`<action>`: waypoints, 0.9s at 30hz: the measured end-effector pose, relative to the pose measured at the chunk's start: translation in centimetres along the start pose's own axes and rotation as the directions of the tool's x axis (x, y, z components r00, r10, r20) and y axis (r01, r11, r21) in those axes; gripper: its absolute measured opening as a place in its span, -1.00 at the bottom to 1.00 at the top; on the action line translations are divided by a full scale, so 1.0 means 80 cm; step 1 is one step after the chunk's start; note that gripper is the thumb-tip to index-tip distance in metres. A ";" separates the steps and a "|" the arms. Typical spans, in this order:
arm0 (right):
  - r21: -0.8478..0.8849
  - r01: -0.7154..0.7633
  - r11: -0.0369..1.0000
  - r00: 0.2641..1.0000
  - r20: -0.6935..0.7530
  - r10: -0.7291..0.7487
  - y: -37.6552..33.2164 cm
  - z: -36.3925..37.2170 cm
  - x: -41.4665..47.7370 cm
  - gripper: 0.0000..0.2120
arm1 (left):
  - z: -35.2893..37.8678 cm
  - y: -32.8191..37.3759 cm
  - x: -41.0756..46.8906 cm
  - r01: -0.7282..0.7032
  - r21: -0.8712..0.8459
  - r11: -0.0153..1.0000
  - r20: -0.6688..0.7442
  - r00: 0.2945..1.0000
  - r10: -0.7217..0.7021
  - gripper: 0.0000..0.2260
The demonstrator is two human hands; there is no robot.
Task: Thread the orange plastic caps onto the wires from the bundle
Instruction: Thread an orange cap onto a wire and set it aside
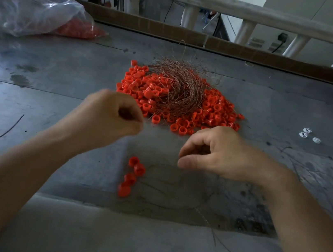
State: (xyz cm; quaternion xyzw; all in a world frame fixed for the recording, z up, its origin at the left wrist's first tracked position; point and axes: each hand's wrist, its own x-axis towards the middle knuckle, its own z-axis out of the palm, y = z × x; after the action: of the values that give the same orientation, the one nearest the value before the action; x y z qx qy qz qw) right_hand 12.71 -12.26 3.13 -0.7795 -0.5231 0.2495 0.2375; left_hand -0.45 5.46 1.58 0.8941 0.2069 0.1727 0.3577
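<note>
Orange caps (213,111) are piled on a metal table (55,109) under a copper wire bundle (179,89). Four nearer caps (131,176) seem strung on a thin wire (202,214). Left hand (110,117) is tightly curled, right hand (217,153) half curled; any pinched wire cannot be made out. Another cap is likely needed next.

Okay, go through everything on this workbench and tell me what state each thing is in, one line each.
Left hand, fingers curled; whether it holds anything is unclear.
Right hand, fingers curled over the table; hold unclear.
Wire bundle, loose, lying on the cap pile.
Cap pile, loose heap.
Four orange caps, in a row beside a thin wire; whether they are threaded is unclear.
Plastic bag, crumpled, holding orange caps.
White clips, lying loose.
</note>
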 end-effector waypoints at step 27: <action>-0.466 -0.054 0.883 0.962 -0.260 -0.079 0.025 0.021 0.031 -0.50 | 0.012 0.010 -0.003 -0.072 0.083 0.994 -0.224 0.970 0.089 -0.85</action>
State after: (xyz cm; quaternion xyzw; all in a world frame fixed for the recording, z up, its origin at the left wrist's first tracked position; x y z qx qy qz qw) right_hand 13.85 -10.42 0.25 -0.8370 -0.5353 0.0048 0.1130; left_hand -0.03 4.24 1.42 0.8888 0.2163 0.2805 0.2908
